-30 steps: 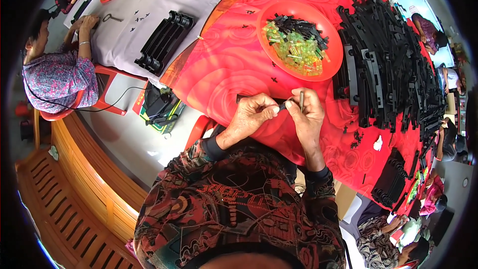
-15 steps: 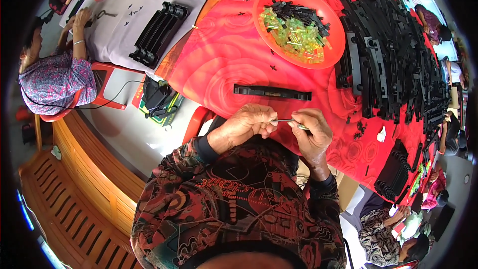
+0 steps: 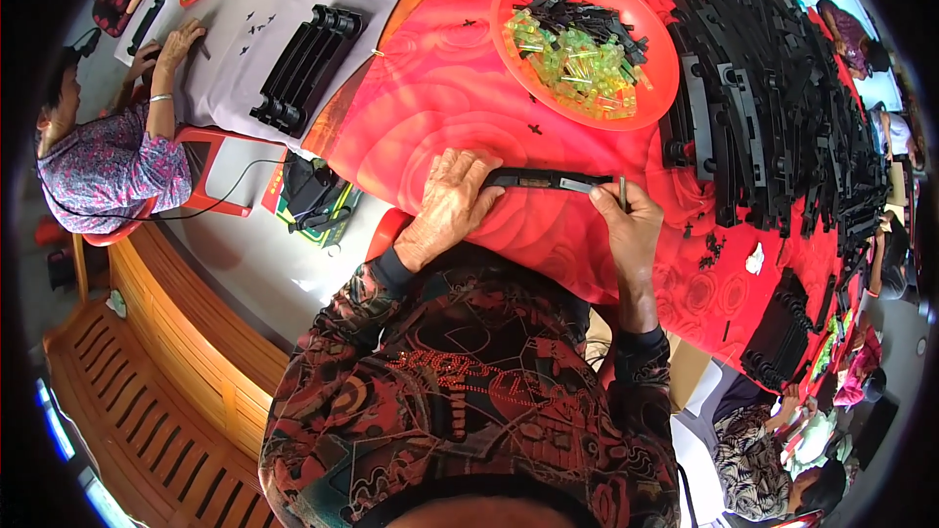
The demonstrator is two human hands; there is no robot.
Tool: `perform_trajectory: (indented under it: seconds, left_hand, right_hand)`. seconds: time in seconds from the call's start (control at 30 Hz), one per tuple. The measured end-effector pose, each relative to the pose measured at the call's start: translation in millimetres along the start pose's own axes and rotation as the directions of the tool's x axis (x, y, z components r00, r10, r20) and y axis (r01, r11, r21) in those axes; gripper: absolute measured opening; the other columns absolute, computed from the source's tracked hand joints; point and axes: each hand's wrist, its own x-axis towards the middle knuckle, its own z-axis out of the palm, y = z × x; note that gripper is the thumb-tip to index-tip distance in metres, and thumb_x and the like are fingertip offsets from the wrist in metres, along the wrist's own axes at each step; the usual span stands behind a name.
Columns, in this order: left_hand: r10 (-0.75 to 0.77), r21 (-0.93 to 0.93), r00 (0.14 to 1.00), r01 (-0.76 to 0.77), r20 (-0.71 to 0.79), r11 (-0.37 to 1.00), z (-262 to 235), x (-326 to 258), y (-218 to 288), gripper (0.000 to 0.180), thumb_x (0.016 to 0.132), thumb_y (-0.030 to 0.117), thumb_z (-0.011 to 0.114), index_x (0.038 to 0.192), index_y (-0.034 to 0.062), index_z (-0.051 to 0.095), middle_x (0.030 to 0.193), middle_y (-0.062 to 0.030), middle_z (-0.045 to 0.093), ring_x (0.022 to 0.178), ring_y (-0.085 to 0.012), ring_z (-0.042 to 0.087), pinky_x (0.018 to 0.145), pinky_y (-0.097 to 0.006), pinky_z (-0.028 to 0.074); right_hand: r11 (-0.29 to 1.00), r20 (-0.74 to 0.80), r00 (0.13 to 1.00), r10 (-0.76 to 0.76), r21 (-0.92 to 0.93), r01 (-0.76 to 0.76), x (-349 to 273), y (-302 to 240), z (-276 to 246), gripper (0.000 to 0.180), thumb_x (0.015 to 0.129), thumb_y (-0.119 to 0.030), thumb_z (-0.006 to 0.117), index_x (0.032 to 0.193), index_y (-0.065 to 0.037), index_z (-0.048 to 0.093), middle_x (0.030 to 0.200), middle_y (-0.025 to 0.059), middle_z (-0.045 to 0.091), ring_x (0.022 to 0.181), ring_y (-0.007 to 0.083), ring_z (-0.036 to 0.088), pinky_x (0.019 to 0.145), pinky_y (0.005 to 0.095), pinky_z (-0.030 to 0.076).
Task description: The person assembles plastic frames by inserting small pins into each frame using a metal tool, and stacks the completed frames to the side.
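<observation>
A long, narrow black plastic strip (image 3: 538, 179) lies on the red tablecloth in front of me. My left hand (image 3: 455, 198) is closed over its left end, the fingers on the far side and the thumb on the near side. At the other end is my right hand (image 3: 631, 220), its thumb against the strip's tip. Upright between the right fingers stands a thin, dark rod-like tool (image 3: 623, 194); its lower part is hidden in the hand. A small pale piece shows on the strip near the right thumb.
Beyond the strip, a red bowl (image 3: 663, 59) holds yellow-green clear pieces and small black parts. A big heap of black strips (image 3: 773, 108) covers the table's right side. More strips (image 3: 308, 70) stand on the grey cloth at left. Co-workers sit at left and lower right.
My hands were together near my chest, holding the thin tool between them. They have parted and moved forward onto the strip's two ends; the tool stays in my right hand.
</observation>
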Motion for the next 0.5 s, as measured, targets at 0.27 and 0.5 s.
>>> perform_trajectory:
  seconds: [0.27,0.5]
  left_hand:
    - [0.023,-0.087,0.999,-0.026,-0.029,0.996,3,-1,-1,0.035,0.074,0.011,0.070,0.106,0.0016,0.058,0.101,-0.0139,0.056,0.096,-0.0334,0.051,0.084,-0.042,0.042]
    - [0.027,-0.188,0.997,-0.039,-0.066,0.981,5,-2,-3,0.037,0.069,0.007,0.072,0.102,0.0008,0.058,0.103,-0.0140,0.056,0.095,-0.0332,0.052,0.084,-0.041,0.042]
  right_hand:
    - [0.987,0.076,0.997,-0.034,-0.152,0.046,0,-2,21,0.010,0.077,-0.005,0.070,0.074,0.001,0.062,0.056,-0.0042,0.047,0.054,0.0027,0.039,0.048,0.0222,0.033]
    - [0.937,0.123,0.992,-0.011,-0.346,0.053,3,-1,34,0.012,0.075,-0.009,0.071,0.073,-0.001,0.062,0.053,0.0040,0.052,0.049,0.0077,0.044,0.047,0.0274,0.037]
